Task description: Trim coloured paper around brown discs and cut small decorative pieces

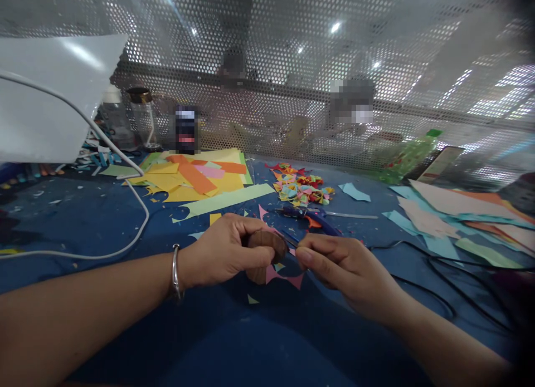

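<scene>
Near the middle of the table, my left hand (228, 250) grips a brown, rounded wooden-looking piece (257, 274) between thumb and fingers. My right hand (334, 261) pinches a slim metal tool (289, 238), perhaps tweezers, its tip at the right side of the brown piece. Pink paper scraps (296, 280) show beside and below the brown piece; whether they touch it I cannot tell. Just beyond my hands lies a tool with a blue and orange handle (321, 223). Behind it sits a pile of small folded colourful paper pieces (303, 189).
Yellow and orange paper sheets (196, 175) lie at the back left, with a phone (186, 130) and bottles (142, 119) behind. Pink and blue paper (438, 217) and black cables (434, 259) are on the right. A perforated metal screen (267, 114) stands behind the table.
</scene>
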`<state>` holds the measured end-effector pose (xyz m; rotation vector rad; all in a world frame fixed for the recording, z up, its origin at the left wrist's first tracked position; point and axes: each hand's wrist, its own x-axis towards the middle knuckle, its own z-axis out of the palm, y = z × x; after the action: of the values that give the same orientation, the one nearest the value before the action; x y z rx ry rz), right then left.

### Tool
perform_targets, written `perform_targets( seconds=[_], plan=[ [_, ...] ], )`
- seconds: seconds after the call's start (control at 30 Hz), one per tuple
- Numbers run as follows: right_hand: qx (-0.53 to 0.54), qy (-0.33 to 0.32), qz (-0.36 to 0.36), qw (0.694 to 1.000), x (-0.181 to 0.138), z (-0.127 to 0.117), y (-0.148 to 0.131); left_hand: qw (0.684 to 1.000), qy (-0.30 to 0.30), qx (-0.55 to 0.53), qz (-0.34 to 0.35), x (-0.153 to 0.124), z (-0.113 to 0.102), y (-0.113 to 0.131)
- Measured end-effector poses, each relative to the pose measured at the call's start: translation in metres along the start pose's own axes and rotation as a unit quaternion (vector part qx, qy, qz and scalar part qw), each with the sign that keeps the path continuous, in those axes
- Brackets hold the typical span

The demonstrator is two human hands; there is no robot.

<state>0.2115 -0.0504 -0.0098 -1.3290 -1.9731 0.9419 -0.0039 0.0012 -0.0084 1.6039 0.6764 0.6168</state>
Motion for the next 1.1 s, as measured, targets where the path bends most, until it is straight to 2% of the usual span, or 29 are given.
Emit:
perform_targets(
  seconds=[0.33, 0.87, 1.1],
  plan=[
    [-0.035, 0.009, -0.016, 0.999, -0.0014, -0.0001, -0.0011, 0.999, -0.035, -0.021, -0.019, 0.001, -0.002, 0.0008],
    [-0.053, 0.005, -0.035, 0.998, 0.0003, 0.0007, -0.005, 0.998, -0.034, -0.027, -0.041, 0.0013, -0.001, 0.0016],
    [-0.028, -0.013, -0.003, 0.999, -0.001, 0.0023, -0.0034, 0.998, -0.053, -0.027, -0.035, 0.0007, -0.0017, 0.0027]
  ],
)
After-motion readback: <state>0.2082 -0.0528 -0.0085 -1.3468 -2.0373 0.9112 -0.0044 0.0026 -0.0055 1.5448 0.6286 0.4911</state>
